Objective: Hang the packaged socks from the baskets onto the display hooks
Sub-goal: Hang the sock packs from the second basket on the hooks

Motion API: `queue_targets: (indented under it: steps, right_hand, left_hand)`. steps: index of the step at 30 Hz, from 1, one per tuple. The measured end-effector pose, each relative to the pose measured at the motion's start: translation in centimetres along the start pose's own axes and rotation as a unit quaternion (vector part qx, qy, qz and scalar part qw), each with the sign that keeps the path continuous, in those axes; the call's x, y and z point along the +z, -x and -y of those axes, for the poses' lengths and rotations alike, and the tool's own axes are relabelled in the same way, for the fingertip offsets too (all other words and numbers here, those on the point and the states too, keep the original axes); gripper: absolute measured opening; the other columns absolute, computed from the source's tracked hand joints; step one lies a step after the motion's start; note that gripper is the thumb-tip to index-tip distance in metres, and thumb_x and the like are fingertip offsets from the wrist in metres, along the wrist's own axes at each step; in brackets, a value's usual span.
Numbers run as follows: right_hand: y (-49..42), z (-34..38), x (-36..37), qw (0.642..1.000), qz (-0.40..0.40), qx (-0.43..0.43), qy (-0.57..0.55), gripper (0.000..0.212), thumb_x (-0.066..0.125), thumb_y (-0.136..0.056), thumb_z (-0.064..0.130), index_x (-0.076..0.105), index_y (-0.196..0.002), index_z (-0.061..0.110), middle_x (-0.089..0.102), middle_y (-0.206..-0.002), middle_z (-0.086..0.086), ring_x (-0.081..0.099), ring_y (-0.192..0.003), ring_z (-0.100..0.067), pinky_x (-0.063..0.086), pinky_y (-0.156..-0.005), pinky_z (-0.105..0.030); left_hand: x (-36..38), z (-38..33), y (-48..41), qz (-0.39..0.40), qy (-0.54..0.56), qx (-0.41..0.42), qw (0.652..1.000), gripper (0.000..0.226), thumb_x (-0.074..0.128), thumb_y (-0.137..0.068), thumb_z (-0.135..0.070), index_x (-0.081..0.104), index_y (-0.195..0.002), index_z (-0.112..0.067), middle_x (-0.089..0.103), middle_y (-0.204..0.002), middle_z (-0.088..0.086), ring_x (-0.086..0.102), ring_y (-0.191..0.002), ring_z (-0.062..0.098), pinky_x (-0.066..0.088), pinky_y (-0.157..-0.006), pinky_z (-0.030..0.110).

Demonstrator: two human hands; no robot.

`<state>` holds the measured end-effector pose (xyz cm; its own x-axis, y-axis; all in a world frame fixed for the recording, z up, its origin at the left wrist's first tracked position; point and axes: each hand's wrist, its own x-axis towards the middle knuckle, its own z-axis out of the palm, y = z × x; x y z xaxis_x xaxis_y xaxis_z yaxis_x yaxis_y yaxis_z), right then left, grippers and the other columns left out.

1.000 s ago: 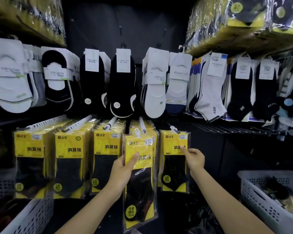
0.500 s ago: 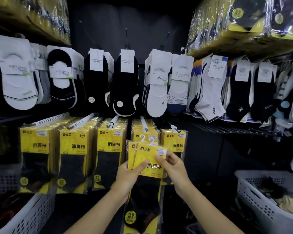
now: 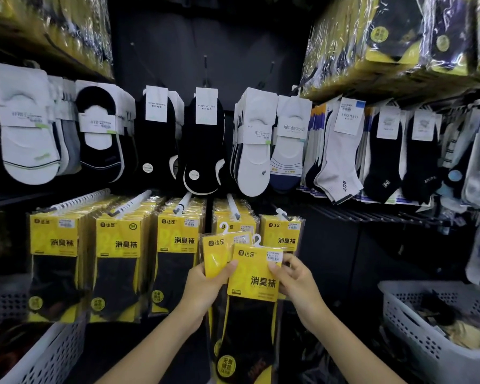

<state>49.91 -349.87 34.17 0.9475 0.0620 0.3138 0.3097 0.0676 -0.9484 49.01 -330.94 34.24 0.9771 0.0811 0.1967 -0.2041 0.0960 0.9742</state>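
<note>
- Holding two packaged socks in front of the lower row of display hooks: front pack (image 3: 254,275) overlapping rear pack (image 3: 216,253), both below and just in front of the fourth hook (image 3: 233,207).
- Left hand (image 3: 205,289) closed around the left edges of both packs, thumb pressed across the yellow card faces.
- Right hand (image 3: 294,278) pinching the upper right corner of the front pack, thumb on the face, fingers behind.
- Judged light and floppy: thin glossy film over a soft black sock, stiffened only by the yellow header card; slippery film likely to slide pack against pack.
- Best held at the card, just below the small white hanger loop (image 3: 257,241), keeping the loop upright and free for threading.
- Separating the front pack before lifting, since two loops side by side could snag on one hook tip.
- More stock waiting in the white basket (image 3: 416,328) at lower right, well apart from both hands.
</note>
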Motion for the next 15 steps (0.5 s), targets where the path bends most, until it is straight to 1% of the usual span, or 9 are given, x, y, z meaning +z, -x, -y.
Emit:
queue_targets:
  steps: [2, 5, 8, 11, 15]
  right_hand:
    - [-0.3, 0.8, -0.3, 1.000, -0.005, -0.025, 0.012, 0.025, 0.066, -0.084, 0.027, 0.060, -0.105, 0.014, 0.074, -0.099, 0.002, 0.071, -0.091, -0.014, 0.055, -0.066, -0.020]
    - [-1.2, 2.8, -0.9, 0.996, -0.025, -0.072, 0.048, 0.022, 0.071, -0.079, 0.032, 0.067, -0.095, 0.018, 0.073, -0.090, 0.006, 0.069, -0.084, -0.007, 0.052, -0.068, -0.015]
    - [-2.0, 4.1, -0.9, 0.992, 0.016, -0.084, 0.092, 0.012, 0.072, -0.080, 0.029, 0.071, -0.082, 0.017, 0.072, -0.078, 0.009, 0.065, -0.072, -0.002, 0.051, -0.066, -0.013]
    - [-2.6, 4.3, -1.0, 0.988, 0.035, -0.083, 0.128, 0.012, 0.071, -0.083, 0.025, 0.070, -0.075, 0.017, 0.070, -0.070, 0.009, 0.063, -0.067, -0.001, 0.050, -0.064, -0.013]
    - [-2.8, 4.0, -1.6, 0.985, 0.020, -0.083, 0.148, 0.017, 0.071, -0.083, 0.026, 0.067, -0.070, 0.016, 0.065, -0.066, 0.006, 0.061, -0.066, -0.007, 0.053, -0.069, -0.021]
  left_hand:
    - [0.0, -0.2, 0.1, 0.011, -0.005, 0.007, 1.000, 0.014, 0.072, -0.080, -0.033, 0.068, -0.091, -0.026, 0.073, -0.080, -0.019, 0.068, -0.074, -0.006, 0.046, -0.052, 0.004]
    - [0.2, -0.2, 0.3, 0.045, -0.027, 0.016, 0.999, 0.015, 0.072, -0.078, -0.032, 0.067, -0.091, -0.025, 0.073, -0.079, -0.021, 0.068, -0.075, -0.006, 0.046, -0.054, 0.004]
    - [0.5, -0.2, 0.5, 0.059, -0.041, 0.021, 0.997, 0.020, 0.073, -0.076, -0.035, 0.067, -0.092, -0.025, 0.073, -0.081, -0.021, 0.068, -0.076, -0.006, 0.047, -0.055, 0.004]
    - [0.5, -0.3, 0.6, 0.059, -0.030, 0.018, 0.998, 0.020, 0.072, -0.078, -0.033, 0.066, -0.095, -0.025, 0.073, -0.081, -0.022, 0.067, -0.077, -0.007, 0.046, -0.055, 0.004]
    - [0.5, -0.3, 0.6, 0.065, -0.018, 0.022, 0.997, 0.024, 0.071, -0.078, -0.033, 0.066, -0.100, -0.024, 0.073, -0.085, -0.020, 0.067, -0.079, -0.006, 0.046, -0.056, 0.004]
